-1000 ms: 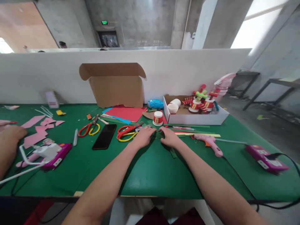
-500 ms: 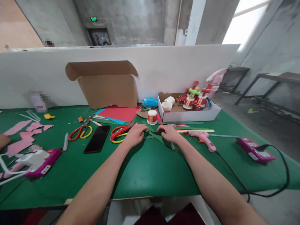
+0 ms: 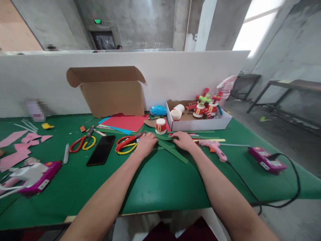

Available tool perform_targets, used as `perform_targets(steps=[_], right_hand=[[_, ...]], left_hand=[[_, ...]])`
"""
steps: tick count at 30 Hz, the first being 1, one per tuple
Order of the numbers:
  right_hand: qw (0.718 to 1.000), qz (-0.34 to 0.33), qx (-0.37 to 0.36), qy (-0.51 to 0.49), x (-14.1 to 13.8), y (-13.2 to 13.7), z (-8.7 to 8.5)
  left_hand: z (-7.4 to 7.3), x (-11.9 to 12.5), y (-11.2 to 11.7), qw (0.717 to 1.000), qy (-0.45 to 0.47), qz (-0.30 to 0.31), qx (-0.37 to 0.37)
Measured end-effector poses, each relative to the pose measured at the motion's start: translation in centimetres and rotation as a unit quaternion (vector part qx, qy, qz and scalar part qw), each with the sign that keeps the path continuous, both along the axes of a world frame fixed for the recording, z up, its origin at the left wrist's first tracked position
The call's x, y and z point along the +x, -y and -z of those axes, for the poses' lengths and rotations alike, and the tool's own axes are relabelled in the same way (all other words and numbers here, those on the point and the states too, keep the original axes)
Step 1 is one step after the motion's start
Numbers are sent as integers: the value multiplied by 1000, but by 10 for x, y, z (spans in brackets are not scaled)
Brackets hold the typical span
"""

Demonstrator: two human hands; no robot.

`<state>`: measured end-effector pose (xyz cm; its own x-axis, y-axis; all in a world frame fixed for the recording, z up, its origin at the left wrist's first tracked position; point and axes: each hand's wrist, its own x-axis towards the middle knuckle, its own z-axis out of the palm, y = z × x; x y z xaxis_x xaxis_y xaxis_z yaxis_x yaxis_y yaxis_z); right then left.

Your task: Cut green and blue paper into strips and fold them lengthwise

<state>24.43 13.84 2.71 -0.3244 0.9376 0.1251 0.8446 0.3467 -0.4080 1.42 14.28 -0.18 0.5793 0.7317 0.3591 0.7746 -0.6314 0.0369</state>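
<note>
Green felt table (image 3: 155, 180): at its middle, your left hand (image 3: 146, 144) and right hand (image 3: 184, 141) rest on crossed dark green paper strips (image 3: 173, 152), fingers bent down onto them; pinching or only pressing, you cannot tell. Far right, a white box (image 3: 200, 125) holds paper cups (image 3: 176, 114) and decorated cup figures (image 3: 204, 108). Scissors (image 3: 125, 144) lie just left, a glue gun (image 3: 214, 147) just right.

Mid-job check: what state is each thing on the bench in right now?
Brown cardboard box, lid flap open.
Shallow white cardboard box, open, paper cups inside.
Black rectangular phone, screen dark.
Pink glue gun, lying on its side.
Left hand, palm down on green paper strips.
Right hand, palm down on the strips.
</note>
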Motion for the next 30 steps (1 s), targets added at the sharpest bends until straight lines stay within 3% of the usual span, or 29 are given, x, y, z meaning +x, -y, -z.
perform_targets(steps=[3,6,10,12,16,18,24,30], right_hand=[[999,-22,6,-33,0,3,-2],[989,-31,39,-141,-9,7,-3],[952,-52,-50,-298,-29,15,0],[912,-58,-136,-384,-36,19,3],[769,-95,-329,-540,-43,25,4],[735,-117,-381,-548,-44,27,3],[750,-158,-407,-496,-43,29,3],[766,-204,-430,-432,-33,28,-4]], left_hand=[[-3,2,3,1000,-2,1,10],[-10,2,9,1000,7,0,28],[-23,2,20,993,63,25,94],[-27,3,25,988,89,43,121],[-29,6,30,982,120,69,127],[-28,6,30,982,124,77,119],[-30,-3,23,985,119,66,108],[-34,-36,6,985,130,-3,117]])
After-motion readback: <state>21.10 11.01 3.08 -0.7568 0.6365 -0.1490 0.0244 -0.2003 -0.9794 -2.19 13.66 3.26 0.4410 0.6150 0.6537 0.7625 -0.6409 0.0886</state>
